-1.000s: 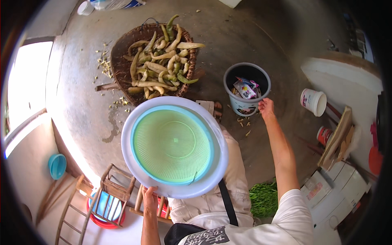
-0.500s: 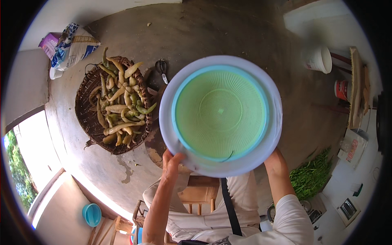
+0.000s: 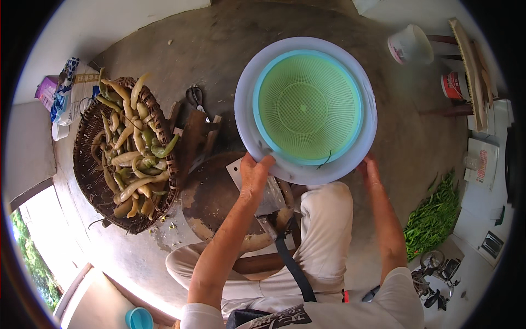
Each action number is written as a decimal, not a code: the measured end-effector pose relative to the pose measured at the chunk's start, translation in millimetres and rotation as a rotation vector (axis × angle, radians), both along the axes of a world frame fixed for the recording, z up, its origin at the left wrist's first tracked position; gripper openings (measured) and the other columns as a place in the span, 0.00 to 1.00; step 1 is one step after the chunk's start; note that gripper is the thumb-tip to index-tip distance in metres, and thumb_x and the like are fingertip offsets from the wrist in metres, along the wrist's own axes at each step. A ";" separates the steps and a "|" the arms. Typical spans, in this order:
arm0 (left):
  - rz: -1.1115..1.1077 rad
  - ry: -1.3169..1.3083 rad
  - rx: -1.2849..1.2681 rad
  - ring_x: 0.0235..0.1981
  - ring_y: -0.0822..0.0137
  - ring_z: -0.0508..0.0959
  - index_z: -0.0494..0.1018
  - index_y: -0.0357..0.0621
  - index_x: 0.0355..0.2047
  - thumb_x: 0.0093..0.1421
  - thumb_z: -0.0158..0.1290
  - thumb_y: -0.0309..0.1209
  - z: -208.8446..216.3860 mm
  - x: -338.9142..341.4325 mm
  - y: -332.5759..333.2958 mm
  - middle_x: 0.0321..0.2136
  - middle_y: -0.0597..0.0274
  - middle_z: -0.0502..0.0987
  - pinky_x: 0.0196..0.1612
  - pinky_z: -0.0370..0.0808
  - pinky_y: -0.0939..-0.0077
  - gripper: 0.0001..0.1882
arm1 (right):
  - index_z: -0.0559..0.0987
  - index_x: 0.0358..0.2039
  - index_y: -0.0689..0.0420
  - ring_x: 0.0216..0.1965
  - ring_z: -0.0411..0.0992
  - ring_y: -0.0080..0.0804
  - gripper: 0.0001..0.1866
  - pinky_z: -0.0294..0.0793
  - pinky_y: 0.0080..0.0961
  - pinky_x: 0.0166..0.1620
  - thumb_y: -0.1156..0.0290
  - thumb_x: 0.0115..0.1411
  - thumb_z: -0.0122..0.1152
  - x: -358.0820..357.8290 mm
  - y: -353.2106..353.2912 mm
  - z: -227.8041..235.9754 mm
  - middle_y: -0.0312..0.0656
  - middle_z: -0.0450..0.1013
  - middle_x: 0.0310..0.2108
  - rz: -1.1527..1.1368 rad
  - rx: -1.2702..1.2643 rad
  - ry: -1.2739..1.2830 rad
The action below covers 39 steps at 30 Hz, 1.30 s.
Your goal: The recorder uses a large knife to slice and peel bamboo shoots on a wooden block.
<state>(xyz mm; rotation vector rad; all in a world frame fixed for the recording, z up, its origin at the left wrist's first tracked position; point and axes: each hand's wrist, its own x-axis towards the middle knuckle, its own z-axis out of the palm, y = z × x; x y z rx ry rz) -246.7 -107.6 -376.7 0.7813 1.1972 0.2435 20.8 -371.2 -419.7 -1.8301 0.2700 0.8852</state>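
Observation:
A pale lavender basin (image 3: 246, 104) is held out in front of me, with a green mesh colander (image 3: 307, 104) with a turquoise rim nested inside it. One dark thin stem lies at the colander's near rim. My left hand (image 3: 256, 172) grips the basin's near left rim, thumb on top. On the near right side, my right hand (image 3: 370, 167) holds the rim, its fingers mostly hidden behind the basin. Below my left hand a cleaver (image 3: 269, 200) lies on a round wooden chopping block (image 3: 211, 189), partly covered by my forearm.
To the left stands a wicker basket (image 3: 87, 181) heaped with long pale-green peppers (image 3: 131, 148). Dark-handled scissors (image 3: 195, 100) lie beside a wooden stand (image 3: 195, 134). Green leafy plants (image 3: 435, 216) are piled at right, near a white bucket (image 3: 411, 45) and red-labelled tub (image 3: 455, 86).
Both hands have carried the basin and colander farther from me and a little to the right. The chopping block and cleaver, mostly covered before, now show.

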 end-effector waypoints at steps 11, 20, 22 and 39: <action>-0.003 -0.243 0.151 0.41 0.57 0.78 0.47 0.29 0.63 0.59 0.56 0.34 18.3 -61.5 -31.9 0.50 0.44 0.69 0.44 0.77 0.69 0.41 | 0.72 0.43 0.59 0.25 0.66 0.21 0.11 0.68 0.21 0.26 0.74 0.60 0.56 -114.8 2.4 172.3 0.33 0.66 0.26 -0.028 0.504 -0.469; 0.180 -0.144 0.465 0.36 0.61 0.80 0.58 0.25 0.58 0.60 0.53 0.29 59.8 -269.2 -41.1 0.46 0.45 0.74 0.36 0.79 0.74 0.29 | 0.70 0.42 0.61 0.31 0.73 0.35 0.13 0.75 0.29 0.34 0.75 0.57 0.59 -291.5 60.7 153.1 0.47 0.71 0.35 0.986 0.513 -0.685; 0.171 -0.087 0.549 0.34 0.63 0.80 0.62 0.25 0.55 0.61 0.50 0.29 69.2 -293.5 -30.4 0.43 0.47 0.76 0.34 0.78 0.77 0.25 | 0.69 0.43 0.61 0.40 0.72 0.46 0.18 0.74 0.39 0.42 0.72 0.53 0.63 -310.3 58.0 125.7 0.52 0.69 0.40 1.228 0.117 -1.103; -0.679 1.022 1.310 0.44 0.50 0.73 0.77 0.43 0.35 0.53 0.50 0.30 93.1 -287.6 151.2 0.33 0.50 0.78 0.47 0.67 0.57 0.10 | 0.58 0.47 0.64 0.38 0.73 0.55 0.32 0.76 0.39 0.40 0.71 0.49 0.69 -327.9 75.3 40.0 0.59 0.69 0.36 1.267 -0.306 -0.823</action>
